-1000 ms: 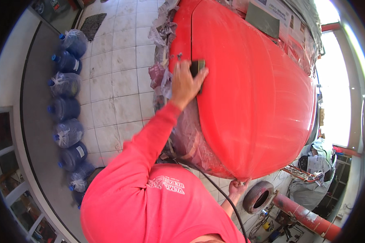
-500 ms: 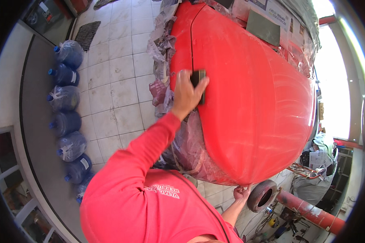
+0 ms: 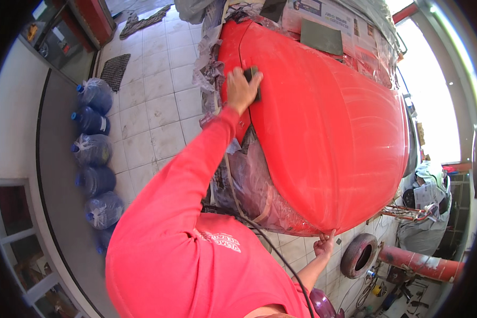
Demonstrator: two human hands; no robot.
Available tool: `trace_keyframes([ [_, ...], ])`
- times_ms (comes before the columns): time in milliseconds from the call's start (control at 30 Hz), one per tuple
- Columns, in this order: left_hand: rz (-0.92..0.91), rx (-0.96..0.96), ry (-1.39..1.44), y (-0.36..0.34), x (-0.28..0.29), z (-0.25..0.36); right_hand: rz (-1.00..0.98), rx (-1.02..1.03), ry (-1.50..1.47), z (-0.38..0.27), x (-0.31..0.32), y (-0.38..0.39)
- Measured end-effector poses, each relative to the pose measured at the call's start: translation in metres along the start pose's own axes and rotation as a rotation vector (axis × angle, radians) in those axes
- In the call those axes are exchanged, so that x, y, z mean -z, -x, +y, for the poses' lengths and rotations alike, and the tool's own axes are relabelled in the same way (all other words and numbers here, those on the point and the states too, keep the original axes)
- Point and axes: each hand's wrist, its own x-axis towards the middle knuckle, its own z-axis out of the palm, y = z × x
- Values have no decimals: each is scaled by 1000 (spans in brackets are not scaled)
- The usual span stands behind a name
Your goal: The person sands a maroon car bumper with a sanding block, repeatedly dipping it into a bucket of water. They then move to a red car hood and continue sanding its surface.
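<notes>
A large red car hood (image 3: pixel 307 122) with pale, dull scuff marks spreads out in front of me. My left hand (image 3: pixel 241 90) is wrapped round a dark sanding block (image 3: pixel 254 85), which is pressed on the hood's left side by the seam with the red fender (image 3: pixel 229 47). Down at the hood's pointed front tip, my right hand (image 3: pixel 324 245) has curled fingers, with a fingertip and thumb at the edge; its grip is partly hidden.
Crumpled plastic and paper masking (image 3: pixel 246 175) hangs below the hood. A dark sheet (image 3: pixel 321 37) lies on masked glass. Large blue water jugs (image 3: pixel 95 151) line the left wall. At right are a tire (image 3: pixel 359 256) and a red cylinder (image 3: pixel 421 263). A black cable (image 3: pixel 273 244) crosses my front.
My left hand has slid the sanding block farther up along the seam, away from me. The view has shifted slightly. My right hand remains at the hood's tip.
</notes>
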Motion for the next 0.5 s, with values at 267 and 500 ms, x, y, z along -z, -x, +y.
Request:
trace_keyframes([
  [267, -49, -133, 112, 9, -2, -27, 187, -106, 20, 109, 40, 78],
  [500, -93, -250, 61, -117, -8, -48, 254, -290, 315, 201, -31, 145],
])
